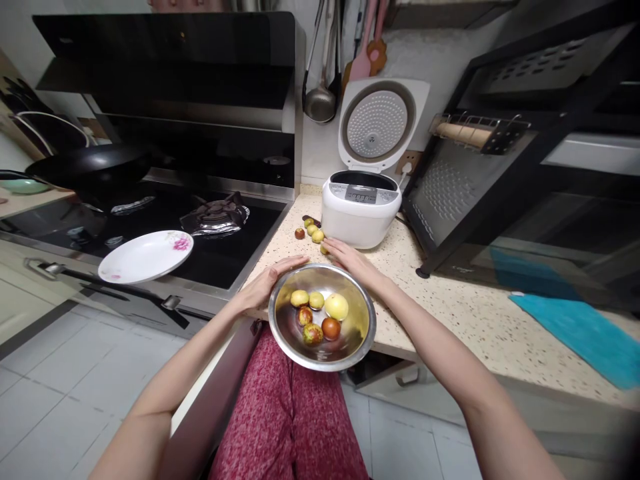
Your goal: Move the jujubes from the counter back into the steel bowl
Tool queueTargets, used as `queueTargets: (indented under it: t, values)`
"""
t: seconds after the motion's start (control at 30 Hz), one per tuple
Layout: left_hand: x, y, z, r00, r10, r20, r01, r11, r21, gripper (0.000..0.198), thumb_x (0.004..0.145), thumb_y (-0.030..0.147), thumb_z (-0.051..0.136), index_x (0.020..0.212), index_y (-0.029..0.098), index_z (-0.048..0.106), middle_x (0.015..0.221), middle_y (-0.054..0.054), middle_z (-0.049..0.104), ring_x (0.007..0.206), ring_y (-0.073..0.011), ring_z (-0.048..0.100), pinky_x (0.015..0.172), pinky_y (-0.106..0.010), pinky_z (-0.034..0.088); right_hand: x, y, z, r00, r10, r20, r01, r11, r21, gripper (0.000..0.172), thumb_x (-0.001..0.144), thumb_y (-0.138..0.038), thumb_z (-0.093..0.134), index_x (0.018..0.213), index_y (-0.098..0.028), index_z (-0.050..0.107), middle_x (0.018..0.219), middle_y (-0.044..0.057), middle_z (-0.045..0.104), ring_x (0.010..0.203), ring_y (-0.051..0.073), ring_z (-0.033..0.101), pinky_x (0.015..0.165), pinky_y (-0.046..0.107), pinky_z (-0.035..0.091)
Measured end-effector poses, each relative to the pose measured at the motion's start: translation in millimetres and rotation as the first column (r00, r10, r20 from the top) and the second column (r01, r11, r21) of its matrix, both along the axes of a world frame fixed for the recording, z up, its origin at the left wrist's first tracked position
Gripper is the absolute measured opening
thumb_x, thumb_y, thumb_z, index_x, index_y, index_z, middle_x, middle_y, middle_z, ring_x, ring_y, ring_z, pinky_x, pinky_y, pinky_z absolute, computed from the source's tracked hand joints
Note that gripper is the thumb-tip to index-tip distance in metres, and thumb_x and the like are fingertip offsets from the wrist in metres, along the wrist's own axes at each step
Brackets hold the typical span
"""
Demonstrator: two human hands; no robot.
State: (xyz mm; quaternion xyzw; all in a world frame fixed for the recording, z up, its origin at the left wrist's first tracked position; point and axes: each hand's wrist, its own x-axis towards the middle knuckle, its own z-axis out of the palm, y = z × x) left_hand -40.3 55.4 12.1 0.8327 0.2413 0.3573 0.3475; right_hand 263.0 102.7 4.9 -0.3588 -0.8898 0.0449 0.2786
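A stainless steel bowl sits tilted toward me at the counter's front edge, holding several yellow-green and red-brown jujubes. At the bowl's left rim is my left hand, its fingers stretched out over the counter. Beyond the far right rim my right hand reaches across, fingers extended and open. Its fingertips are at a jujube on the counter, which they partly cover. More loose jujubes lie just past it, by the rice cooker.
The rice cooker stands with its lid raised. On the left, a white floral plate lies at the edge of the gas stove, with a black wok behind. A dark rack and a blue cloth are on the right.
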Motion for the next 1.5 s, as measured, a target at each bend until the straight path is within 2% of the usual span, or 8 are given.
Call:
queueTargets:
  t: [0.17,0.3,0.4,0.6,0.77,1.07,1.33,1.5]
  values:
    - [-2,3,-6.7,0.986,0.168,-0.003,-0.168,0.986,0.022,0.095,0.093,0.082,0.006,0.141,0.025,0.066,0.157,-0.009,0.054,0.152,-0.0339,0.041,0.132,-0.057,0.023,-2,0,4.7,1.000,0.001,0.029,-0.002,0.999,0.041,0.043,0.104,-0.021,0.051,0.147,-0.023,0.056,0.144,0.014,0.062,0.134,0.031,0.059,0.112,0.055,0.050]
    - [-4,6,-13.4,0.960,0.278,0.042,-0.279,0.960,0.009,0.091,0.097,0.078,0.007,0.144,0.024,0.063,0.158,-0.009,0.052,0.153,-0.0323,0.041,0.132,-0.056,0.024,-1,1,2.8,1.000,-0.011,-0.013,0.011,0.999,0.039,0.049,0.105,-0.021,0.047,0.154,-0.025,0.049,0.154,0.013,0.054,0.141,0.031,0.053,0.115,0.054,0.048]
    - [-4,6,-13.0,0.974,0.222,0.051,-0.223,0.974,0.034,0.092,0.096,0.079,0.006,0.146,0.024,0.061,0.158,-0.008,0.053,0.155,-0.0316,0.037,0.134,-0.056,0.020,1,3,-3.4,0.999,-0.036,0.000,0.036,0.999,0.018,0.053,0.104,-0.022,0.049,0.157,-0.028,0.045,0.160,0.010,0.048,0.148,0.031,0.045,0.120,0.054,0.043]
    - [-2,4,-10.5,0.974,0.225,0.028,-0.226,0.974,0.032,0.096,0.095,0.080,0.004,0.143,0.022,0.064,0.154,-0.009,0.058,0.158,-0.0329,0.032,0.134,-0.058,0.015,0,0,3.4,0.997,-0.073,0.032,0.072,0.997,0.022,0.047,0.103,-0.021,0.047,0.149,-0.020,0.053,0.140,0.016,0.061,0.129,0.032,0.060,0.107,0.052,0.054]
    - [-4,2,-9.5,0.967,0.246,0.071,-0.248,0.969,0.017,0.100,0.092,0.084,0.004,0.145,0.023,0.062,0.157,-0.011,0.054,0.156,-0.0346,0.035,0.133,-0.057,0.017,-2,0,3.1,0.998,-0.039,0.039,0.040,0.999,-0.021,0.046,0.105,-0.022,0.046,0.151,-0.024,0.052,0.156,0.012,0.051,0.143,0.031,0.050,0.116,0.052,0.046]
    - [-7,3,-7.3,0.989,-0.084,0.119,0.067,0.988,0.139,0.091,0.094,0.084,0.015,0.138,0.025,0.069,0.148,-0.010,0.063,0.151,-0.0343,0.044,0.130,-0.059,0.026,-2,1,3.5,0.999,-0.024,0.025,0.025,0.998,-0.056,0.036,0.100,-0.015,0.050,0.132,-0.022,0.063,0.127,0.013,0.064,0.118,0.030,0.063,0.100,0.049,0.055]
    - [-4,-2,-1.2,0.997,-0.072,0.011,0.071,0.994,0.086,0.075,0.103,0.071,0.019,0.139,0.026,0.068,0.155,-0.011,0.057,0.151,-0.0331,0.044,0.128,-0.060,0.027,-8,-17,28.1,0.981,-0.051,-0.186,0.061,0.997,0.050,0.029,0.097,-0.018,0.060,0.126,-0.020,0.065,0.119,0.013,0.066,0.110,0.030,0.065,0.093,0.048,0.058]
    - [-5,-1,-4.7,0.998,-0.066,0.024,0.064,0.994,0.084,0.080,0.101,0.075,0.016,0.139,0.026,0.068,0.154,-0.011,0.057,0.150,-0.0334,0.046,0.128,-0.060,0.027,-16,-43,52.0,0.934,0.155,-0.321,-0.129,0.986,0.102,0.032,0.096,-0.025,0.070,0.127,-0.022,0.068,0.120,0.011,0.070,0.113,0.027,0.068,0.098,0.044,0.057]
